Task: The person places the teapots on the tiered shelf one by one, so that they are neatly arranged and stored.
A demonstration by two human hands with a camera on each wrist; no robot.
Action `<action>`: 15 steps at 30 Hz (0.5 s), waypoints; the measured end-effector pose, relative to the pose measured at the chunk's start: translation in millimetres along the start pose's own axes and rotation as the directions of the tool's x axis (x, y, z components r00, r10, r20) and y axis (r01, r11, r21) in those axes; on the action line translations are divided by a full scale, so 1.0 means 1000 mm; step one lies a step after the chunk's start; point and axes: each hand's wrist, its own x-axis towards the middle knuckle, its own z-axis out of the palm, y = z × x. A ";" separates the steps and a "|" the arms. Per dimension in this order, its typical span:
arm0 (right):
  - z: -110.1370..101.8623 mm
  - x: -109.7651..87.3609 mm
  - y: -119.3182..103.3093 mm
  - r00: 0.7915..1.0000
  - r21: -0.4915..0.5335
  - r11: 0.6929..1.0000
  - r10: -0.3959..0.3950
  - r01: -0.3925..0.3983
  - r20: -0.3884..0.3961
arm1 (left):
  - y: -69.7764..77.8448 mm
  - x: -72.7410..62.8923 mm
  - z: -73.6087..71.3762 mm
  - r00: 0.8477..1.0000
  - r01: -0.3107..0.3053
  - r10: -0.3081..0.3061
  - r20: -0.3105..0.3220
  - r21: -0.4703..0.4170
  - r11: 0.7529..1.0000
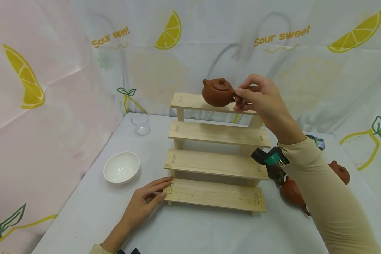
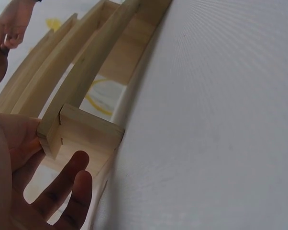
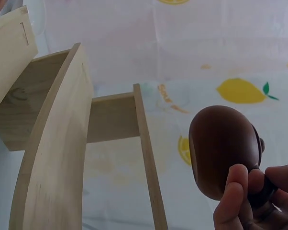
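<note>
A small reddish-brown clay teapot [image 1: 218, 93] is held by its handle in my right hand [image 1: 260, 100], thumb and fingers pinching it. It hangs above the top step of a four-step wooden display stand [image 1: 216, 164]; the right wrist view shows a gap between the teapot [image 3: 225, 148] and the top board. Its lid is on and its spout points left. My left hand [image 1: 147, 201] grips the left end of the lowest step, thumb at the front and index finger toward the back. In the left wrist view, other fingers [image 2: 79, 196] stay loosely bent beside the stand's leg.
Left of the stand are a white bowl [image 1: 122, 168] and a clear glass cup [image 1: 141, 125]. To its right, partly behind my right forearm, lie a reddish teapot [image 1: 291, 192], a dark pot [image 1: 275, 173] and another reddish pot [image 1: 339, 171]. A printed cloth [image 1: 190, 63] hangs behind.
</note>
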 end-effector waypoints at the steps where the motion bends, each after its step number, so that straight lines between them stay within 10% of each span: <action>1: 0.002 0.002 0.001 1.000 -0.012 1.000 0.006 -0.006 -0.002 | 0.000 0.000 0.000 1.000 -0.002 0.002 0.000 -0.002 1.000; 15: 0.029 0.028 0.014 0.998 -0.145 0.988 0.056 -0.053 0.019 | -0.001 0.001 0.000 1.000 -0.015 0.015 -0.002 -0.004 1.000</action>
